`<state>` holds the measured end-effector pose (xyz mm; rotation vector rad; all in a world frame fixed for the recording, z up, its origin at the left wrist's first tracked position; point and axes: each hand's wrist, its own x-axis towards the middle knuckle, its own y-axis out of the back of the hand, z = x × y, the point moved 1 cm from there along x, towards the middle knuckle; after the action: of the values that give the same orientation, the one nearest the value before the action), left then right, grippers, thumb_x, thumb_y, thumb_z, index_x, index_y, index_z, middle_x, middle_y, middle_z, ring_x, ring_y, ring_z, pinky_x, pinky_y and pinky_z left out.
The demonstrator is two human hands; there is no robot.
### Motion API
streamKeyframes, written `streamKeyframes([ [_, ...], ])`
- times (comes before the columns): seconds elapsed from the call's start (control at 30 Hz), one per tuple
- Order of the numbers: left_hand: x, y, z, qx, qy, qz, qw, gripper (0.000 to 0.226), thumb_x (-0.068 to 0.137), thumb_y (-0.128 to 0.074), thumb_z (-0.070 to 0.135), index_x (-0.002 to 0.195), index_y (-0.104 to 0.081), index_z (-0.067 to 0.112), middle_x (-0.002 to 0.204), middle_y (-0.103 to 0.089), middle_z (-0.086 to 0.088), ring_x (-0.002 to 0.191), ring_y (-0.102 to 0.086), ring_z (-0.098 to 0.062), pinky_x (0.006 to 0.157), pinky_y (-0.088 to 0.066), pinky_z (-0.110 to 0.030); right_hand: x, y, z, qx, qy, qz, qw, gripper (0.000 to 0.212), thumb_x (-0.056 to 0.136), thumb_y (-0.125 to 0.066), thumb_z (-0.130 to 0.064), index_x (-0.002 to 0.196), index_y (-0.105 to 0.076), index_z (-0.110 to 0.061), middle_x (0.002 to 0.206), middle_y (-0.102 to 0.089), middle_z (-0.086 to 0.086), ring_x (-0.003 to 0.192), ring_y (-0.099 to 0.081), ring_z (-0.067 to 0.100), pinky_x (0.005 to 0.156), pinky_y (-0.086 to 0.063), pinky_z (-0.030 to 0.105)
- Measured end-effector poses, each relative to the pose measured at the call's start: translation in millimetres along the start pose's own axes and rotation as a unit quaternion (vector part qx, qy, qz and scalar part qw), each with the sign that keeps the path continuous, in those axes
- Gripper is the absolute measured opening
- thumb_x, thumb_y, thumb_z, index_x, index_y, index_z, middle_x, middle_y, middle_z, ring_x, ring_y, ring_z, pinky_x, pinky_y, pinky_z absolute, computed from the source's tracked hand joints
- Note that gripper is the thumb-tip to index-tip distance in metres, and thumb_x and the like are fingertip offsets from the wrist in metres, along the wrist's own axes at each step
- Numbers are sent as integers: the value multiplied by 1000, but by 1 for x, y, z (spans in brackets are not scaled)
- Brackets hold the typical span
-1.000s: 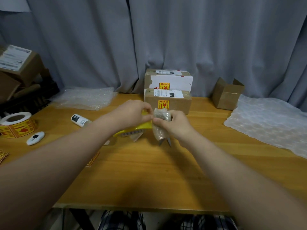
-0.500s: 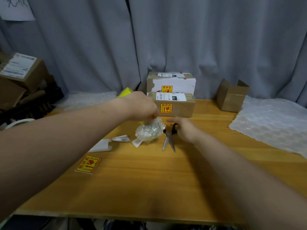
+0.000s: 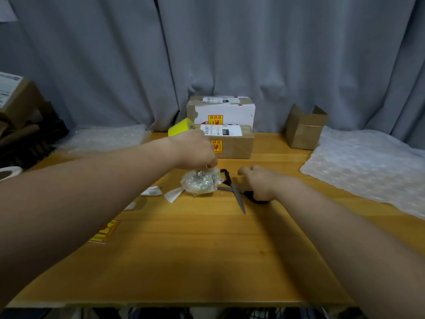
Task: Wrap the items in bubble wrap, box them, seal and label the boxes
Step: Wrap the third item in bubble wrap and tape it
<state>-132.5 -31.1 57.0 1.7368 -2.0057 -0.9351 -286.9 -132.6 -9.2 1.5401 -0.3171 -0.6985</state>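
Dim, flat indoor light falls from above, leaving a dull sheen on the worktop (image 3: pixel 207 249) and soft shadows below the forearms (image 3: pixel 69 192). The left hand (image 3: pixel 195 150) and right hand (image 3: pixel 259 183) are slightly motion-smeared. The wide lens bows the worktop's front edge and swells the forearms in the lower corners. The bubble wrap sheet (image 3: pixel 368 166) at right looks washed pale.

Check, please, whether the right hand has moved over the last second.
Yes. Judged against the labelled boxes, the right hand left the wrapped bundle and shifted right, onto the scissors.
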Motion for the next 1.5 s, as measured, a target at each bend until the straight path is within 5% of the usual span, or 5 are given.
streamKeyframes([
  [0.33, -22, -2, 20, -63, 21, 38, 997, 29, 97, -45, 27, 124, -56, 26, 103, -60, -2, 99, -54, -24, 84, -40, -35, 11, -3, 4, 19, 77, -95, 992, 112, 75, -74, -52, 152, 4, -31, 160, 11, -9, 147, 15, 22, 119, -8, 50],
  [0.63, -43, -10, 17, -122, 50, 58, 990, 30, 96, -46, 36, 124, -55, 29, 100, -60, 2, 100, -54, -20, 83, -40, -32, 9, -2, -16, 44, 67, -2, 997, 71, 73, -71, -58, 125, -44, -18, 123, -49, 3, 108, -47, 22, 89, -46, 38],
  [0.83, -45, -17, 10, -204, 89, 51, 974, 30, 95, -46, 43, 121, -57, 33, 106, -63, 4, 102, -57, -16, 85, -45, -34, -6, -5, 0, 46, -8, 61, 997, 34, 86, -66, -38, 113, -55, -19, 114, -57, 2, 102, -53, 21, 85, -47, 36],
  [1.0, -33, -10, 18, -184, 63, 50, 980, 27, 95, -47, 41, 119, -57, 32, 98, -59, 4, 100, -57, -19, 80, -43, -32, -14, 5, -48, 470, 58, 107, 874, 42, 87, -64, -37, 123, -50, -22, 117, -57, -1, 91, -57, 6, 73, -45, 21],
  [1.5, -46, -38, 17, -442, 130, -51, 886, 39, 92, -55, 39, 128, -41, 33, 110, -57, 1, 91, -51, -14, 74, -40, -28, 3, -25, -70, 415, 19, 133, 900, 30, 91, -60, -31, 110, -66, -9, 100, -67, 6, 93, -63, 23, 85, -54, 43],
])
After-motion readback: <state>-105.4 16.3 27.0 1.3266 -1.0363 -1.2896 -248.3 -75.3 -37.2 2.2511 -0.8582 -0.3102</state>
